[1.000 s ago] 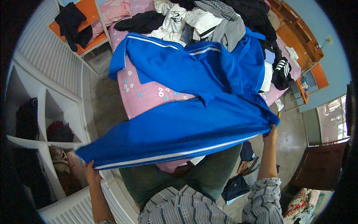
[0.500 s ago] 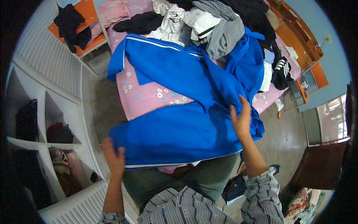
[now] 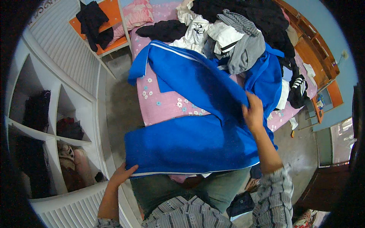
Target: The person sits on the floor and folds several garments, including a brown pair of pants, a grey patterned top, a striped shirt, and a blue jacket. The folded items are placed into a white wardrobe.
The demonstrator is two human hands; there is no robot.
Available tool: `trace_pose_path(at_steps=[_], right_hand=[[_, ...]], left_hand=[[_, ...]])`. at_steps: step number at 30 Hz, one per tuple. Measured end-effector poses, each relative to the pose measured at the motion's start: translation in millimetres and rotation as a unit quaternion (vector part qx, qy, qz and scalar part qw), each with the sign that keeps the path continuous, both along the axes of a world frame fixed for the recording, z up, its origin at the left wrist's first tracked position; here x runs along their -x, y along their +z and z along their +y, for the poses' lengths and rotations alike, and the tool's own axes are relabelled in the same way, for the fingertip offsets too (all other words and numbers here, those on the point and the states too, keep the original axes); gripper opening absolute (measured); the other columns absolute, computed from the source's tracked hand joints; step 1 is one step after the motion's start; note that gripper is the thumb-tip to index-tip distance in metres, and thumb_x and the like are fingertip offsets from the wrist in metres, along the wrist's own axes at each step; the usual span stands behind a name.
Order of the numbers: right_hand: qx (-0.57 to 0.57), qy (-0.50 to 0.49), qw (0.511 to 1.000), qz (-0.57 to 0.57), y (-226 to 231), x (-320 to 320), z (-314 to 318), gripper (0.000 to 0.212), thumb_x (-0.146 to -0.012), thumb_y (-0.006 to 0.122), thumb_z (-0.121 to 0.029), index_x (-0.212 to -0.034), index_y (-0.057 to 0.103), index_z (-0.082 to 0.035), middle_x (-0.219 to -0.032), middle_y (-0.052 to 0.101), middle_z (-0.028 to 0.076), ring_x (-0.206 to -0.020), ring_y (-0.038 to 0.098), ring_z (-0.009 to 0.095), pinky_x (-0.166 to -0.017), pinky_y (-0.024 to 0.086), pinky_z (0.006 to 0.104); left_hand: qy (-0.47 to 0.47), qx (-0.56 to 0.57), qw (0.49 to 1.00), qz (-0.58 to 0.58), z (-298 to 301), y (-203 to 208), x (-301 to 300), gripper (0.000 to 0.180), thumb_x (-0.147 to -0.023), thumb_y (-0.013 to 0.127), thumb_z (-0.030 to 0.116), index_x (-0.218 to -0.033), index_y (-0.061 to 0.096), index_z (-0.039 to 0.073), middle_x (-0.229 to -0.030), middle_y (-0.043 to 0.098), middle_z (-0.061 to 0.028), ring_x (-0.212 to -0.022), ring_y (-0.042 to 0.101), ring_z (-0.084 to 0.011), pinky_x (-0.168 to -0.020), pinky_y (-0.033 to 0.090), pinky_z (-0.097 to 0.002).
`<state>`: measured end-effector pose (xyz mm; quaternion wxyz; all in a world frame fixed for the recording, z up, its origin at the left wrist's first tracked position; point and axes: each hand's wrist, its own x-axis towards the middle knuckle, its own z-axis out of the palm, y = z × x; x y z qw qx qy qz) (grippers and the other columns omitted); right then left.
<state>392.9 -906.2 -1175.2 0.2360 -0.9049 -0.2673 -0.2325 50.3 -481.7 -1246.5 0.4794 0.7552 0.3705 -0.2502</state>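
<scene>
A pair of blue track pants (image 3: 182,142) with white piping lies spread over the near end of the bed, its two legs apart and reaching left. At the near left corner, by the leg's end, my left hand (image 3: 121,175) grips the cloth, thumb on top and fingers tucked beneath. My right hand (image 3: 254,116) is closed at the edge of the upper leg, toward the right where the legs meet; its fingertips are partly hidden. More bunched blue cloth (image 3: 264,78) lies beyond that hand.
On the pink flowered bed (image 3: 163,108) is a heap of grey clothes (image 3: 247,53), white clothes (image 3: 195,34) and black clothes (image 3: 251,15). Cubbies (image 3: 55,114) holding clothes stand at left. An orange chair (image 3: 116,21) with black cloth stands far left. Dark folded clothing (image 3: 241,205) lies low at right.
My left hand has come onto the near corner of the pants and taken hold. My right hand has closed on the upper leg's edge. The whole view has shifted, moving the scene rightward.
</scene>
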Motion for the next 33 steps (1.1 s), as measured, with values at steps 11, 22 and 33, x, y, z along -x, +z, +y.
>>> trace_pose_path(at_steps=[11, 22, 33], right_hand=[[0.063, 0.015, 0.991, 0.114, -30.4, 191.0, -56.3, 0.034, -0.06, 0.058, -0.01, -0.094, 0.058, -0.009, -0.112, 0.058, 0.009, -0.109, 0.053, 0.031, -0.102, 0.029, 0.0536], [-0.052, -0.126, 0.99, -0.045, -26.4, 197.9, -67.6, 0.022, -0.066, 0.053, 0.002, -0.086, 0.054, -0.007, -0.101, 0.062, 0.014, -0.101, 0.058, 0.031, -0.101, 0.031, 0.0546], [-0.066, -0.383, 0.92, -0.055, -13.0, 142.1, -140.0, 0.04, -0.069, 0.064, 0.001, -0.107, 0.055, 0.0, -0.106, 0.061, 0.015, -0.096, 0.059, 0.03, -0.086, 0.045, 0.0392]], left_hand=[[0.218, 0.179, 0.919, -0.275, -14.3, 5.3, -84.1, 0.065, -0.086, 0.065, 0.037, -0.133, 0.041, 0.0, -0.119, 0.056, -0.019, -0.105, 0.059, -0.0296, -0.091, 0.047, -0.0391], [0.52, 0.374, 0.745, -0.187, -18.6, -14.0, -203.5, 0.069, -0.079, 0.07, 0.033, -0.135, 0.041, 0.005, -0.144, 0.035, -0.0141, -0.127, 0.038, -0.0333, -0.105, 0.03, -0.0458], [0.453, 0.299, 0.705, -0.457, 107.8, 79.1, -136.1, 0.039, -0.09, 0.054, 0.027, -0.117, 0.055, -0.001, -0.124, 0.055, -0.0178, -0.114, 0.051, -0.0331, -0.101, 0.037, -0.0492]])
